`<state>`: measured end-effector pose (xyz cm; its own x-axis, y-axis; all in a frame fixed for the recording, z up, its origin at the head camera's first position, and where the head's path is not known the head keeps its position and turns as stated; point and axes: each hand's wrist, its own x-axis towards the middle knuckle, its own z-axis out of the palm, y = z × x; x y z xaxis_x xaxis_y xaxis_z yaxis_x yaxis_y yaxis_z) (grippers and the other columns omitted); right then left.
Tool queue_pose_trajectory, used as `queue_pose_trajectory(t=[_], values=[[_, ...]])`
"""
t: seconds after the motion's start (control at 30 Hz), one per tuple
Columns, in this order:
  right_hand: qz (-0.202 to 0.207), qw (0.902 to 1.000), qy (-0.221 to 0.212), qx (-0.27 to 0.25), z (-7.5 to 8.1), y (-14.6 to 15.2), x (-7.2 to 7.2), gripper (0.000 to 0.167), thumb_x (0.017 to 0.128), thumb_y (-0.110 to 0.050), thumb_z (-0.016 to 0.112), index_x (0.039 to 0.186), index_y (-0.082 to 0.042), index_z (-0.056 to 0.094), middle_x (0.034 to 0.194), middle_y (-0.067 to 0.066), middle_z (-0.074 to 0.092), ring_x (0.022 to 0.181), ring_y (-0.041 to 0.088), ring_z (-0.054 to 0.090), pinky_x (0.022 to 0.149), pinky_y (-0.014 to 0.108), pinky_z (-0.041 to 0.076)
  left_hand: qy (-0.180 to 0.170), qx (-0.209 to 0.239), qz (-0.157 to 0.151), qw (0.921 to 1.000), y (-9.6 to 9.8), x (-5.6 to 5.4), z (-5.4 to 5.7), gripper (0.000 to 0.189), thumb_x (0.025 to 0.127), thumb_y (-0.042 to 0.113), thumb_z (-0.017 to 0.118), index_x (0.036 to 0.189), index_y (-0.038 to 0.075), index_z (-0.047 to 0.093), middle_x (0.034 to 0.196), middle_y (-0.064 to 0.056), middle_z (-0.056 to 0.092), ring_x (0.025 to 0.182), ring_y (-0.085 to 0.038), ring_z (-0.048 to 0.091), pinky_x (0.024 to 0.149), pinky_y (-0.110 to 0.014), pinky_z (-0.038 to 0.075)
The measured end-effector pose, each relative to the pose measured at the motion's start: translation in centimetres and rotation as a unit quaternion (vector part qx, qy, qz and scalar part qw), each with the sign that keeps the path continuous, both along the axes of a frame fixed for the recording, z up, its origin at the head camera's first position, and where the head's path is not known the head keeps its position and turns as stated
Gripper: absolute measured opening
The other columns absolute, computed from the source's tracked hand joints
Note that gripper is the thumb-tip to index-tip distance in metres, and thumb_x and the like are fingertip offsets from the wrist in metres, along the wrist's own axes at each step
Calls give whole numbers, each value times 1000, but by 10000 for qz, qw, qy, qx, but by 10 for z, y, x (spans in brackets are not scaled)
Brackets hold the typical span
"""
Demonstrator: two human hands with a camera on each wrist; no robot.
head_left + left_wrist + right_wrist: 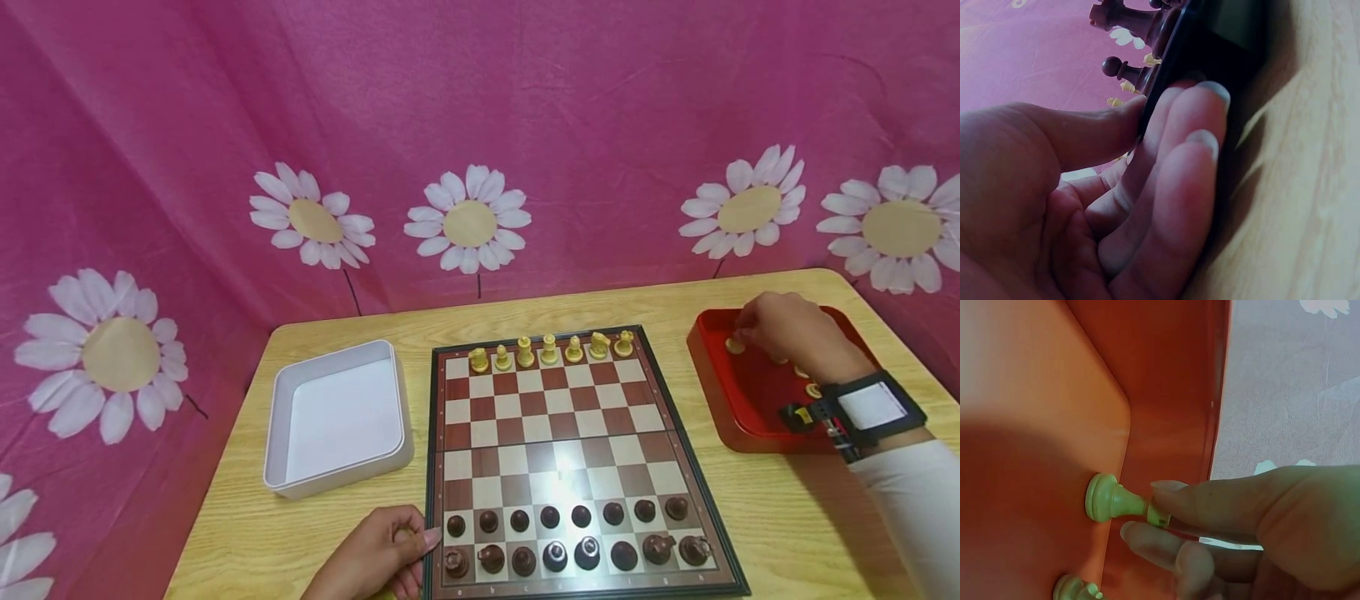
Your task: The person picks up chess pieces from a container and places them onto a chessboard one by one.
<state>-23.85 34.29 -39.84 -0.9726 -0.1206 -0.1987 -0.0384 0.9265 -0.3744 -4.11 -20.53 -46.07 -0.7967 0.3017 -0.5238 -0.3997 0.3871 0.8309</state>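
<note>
My left hand holds the near left edge of the chessboard, thumb on the rim and curled fingers beneath it. In the left wrist view, the fingertips reach under the board beside the wooden surface. Over at the right, my right hand reaches into a red tray. Thumb and finger pinch the notched top of a cream chess rook, whose base is close to the tray floor. Another cream chess piece sits nearby, partly cut off by the frame.
Two rows of dark chess pieces stand along the board's near side. Several cream pieces line its far edge. A white tray lies left of the board on the wooden table. Behind hangs a pink flowered cloth.
</note>
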Motion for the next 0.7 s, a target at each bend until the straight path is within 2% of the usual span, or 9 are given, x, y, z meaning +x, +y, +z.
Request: queue_pose_trajectory(t=[0.47,0.7], values=[[74,10000,-20,-53,0,0,0,33,87,-9,77,112,12,71,80,14,69,67,24,56,55,34,53,-12,-21,-62,10000,-1,-1,-1,27,102,28,67,90,4,63,59,1,63,52,-9,62,48,-21,52],[265,9993,207,182,6,-4,-2,26,93,-12,74,106,10,71,67,9,60,56,21,53,51,34,48,-19,-63,-39,10000,-2,-1,-2,27,102,28,67,91,4,63,60,1,63,52,-10,62,48,-22,52]])
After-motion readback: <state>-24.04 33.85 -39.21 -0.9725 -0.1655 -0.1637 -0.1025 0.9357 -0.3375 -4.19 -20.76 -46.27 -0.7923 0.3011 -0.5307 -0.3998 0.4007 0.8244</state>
